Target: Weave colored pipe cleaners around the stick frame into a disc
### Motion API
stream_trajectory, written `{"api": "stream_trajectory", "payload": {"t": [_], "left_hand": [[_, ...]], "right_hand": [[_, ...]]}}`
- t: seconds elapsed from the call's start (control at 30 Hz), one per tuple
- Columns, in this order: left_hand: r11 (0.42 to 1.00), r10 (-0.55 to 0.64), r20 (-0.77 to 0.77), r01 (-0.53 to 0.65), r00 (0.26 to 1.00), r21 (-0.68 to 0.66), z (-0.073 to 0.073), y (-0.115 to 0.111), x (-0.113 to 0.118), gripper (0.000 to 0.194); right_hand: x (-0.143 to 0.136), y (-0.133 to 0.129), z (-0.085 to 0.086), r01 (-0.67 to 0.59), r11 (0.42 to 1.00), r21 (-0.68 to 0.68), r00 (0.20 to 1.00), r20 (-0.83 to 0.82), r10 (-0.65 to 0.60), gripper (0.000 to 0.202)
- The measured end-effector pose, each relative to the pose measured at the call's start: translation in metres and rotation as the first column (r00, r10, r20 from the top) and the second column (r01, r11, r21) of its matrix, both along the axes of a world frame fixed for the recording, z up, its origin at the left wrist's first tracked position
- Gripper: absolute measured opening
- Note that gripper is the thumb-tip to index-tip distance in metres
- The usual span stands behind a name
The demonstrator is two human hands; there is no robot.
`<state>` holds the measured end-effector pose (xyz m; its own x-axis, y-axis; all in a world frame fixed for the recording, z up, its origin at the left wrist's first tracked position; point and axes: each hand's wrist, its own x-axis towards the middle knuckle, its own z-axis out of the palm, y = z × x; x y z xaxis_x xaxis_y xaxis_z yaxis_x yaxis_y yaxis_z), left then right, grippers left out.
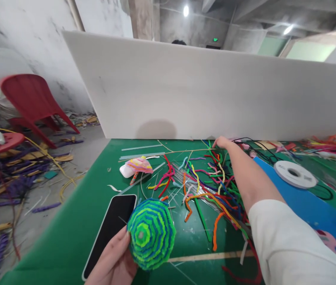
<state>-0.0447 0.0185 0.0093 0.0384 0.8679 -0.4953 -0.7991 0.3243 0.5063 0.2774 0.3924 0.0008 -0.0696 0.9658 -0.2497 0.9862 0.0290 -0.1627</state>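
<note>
My left hand (120,253) is closed on the edge of a small dome-shaped umbrella top (152,233), ringed in green and blue fuzzy pipe cleaner, with its outer side toward me. My right hand (222,143) reaches across to the far side of the table, fingers bent down and together at the pile of coloured pipe cleaners (196,174). What its fingertips pinch is too small and partly hidden. A thin tan stick (186,151) runs up to those fingers. A pink, yellow and orange mini umbrella (140,164) lies tilted on a white piece to the left.
A phone (111,225) lies beside my left hand on the green table (67,241). At right are a white spool (295,174), a blue sheet (275,186) and more pipe cleaners. A tall white board (200,91) stands along the back. Red chair (34,99) at left.
</note>
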Motion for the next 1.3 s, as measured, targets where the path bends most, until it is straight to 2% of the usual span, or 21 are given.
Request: {"api": "stream_trajectory", "payload": {"t": [0.2,0.43,0.6,0.77,0.9,1.03,1.13,1.3], "left_hand": [[1.000,-0.003,-0.030,0.003,1.000,-0.001,-0.004,0.003,0.002,0.031],[0.999,0.007,-0.041,-0.008,0.999,-0.033,-0.003,0.003,0.004,0.033],[1.000,-0.018,-0.021,0.018,1.000,-0.011,-0.004,0.004,0.004,0.027],[0.999,-0.036,-0.032,0.036,0.999,-0.001,-0.002,0.003,0.004,0.027],[1.000,-0.031,-0.040,0.031,0.999,0.006,0.001,0.002,0.005,0.027],[0.999,-0.027,-0.043,0.028,0.999,0.025,0.003,0.002,0.006,0.027],[0.999,-0.009,-0.075,0.012,0.997,0.033,0.004,0.002,0.008,0.027],[0.999,0.010,-0.109,-0.005,0.994,0.045,0.005,0.000,0.011,0.026]], "right_hand": [[-0.002,0.006,-0.009,-0.017,1.000,-0.024,0.999,-0.028,0.016,0.028],[-0.011,0.011,-0.007,-0.042,0.999,0.026,0.999,0.006,0.042,0.030],[-0.024,0.009,-0.009,-0.086,0.996,-0.021,0.995,0.050,0.087,0.028],[-0.027,0.005,-0.004,-0.112,0.993,-0.045,0.989,0.094,0.115,0.028],[-0.018,0.002,0.003,-0.141,0.989,-0.031,0.986,0.087,0.144,0.028],[-0.004,-0.004,0.009,-0.191,0.981,0.021,0.981,0.032,0.190,0.028],[0.004,-0.012,0.019,-0.236,0.965,0.117,0.969,-0.041,0.242,0.024],[0.009,-0.051,0.037,-0.197,0.925,0.323,0.953,-0.158,0.258,0.037]]}}
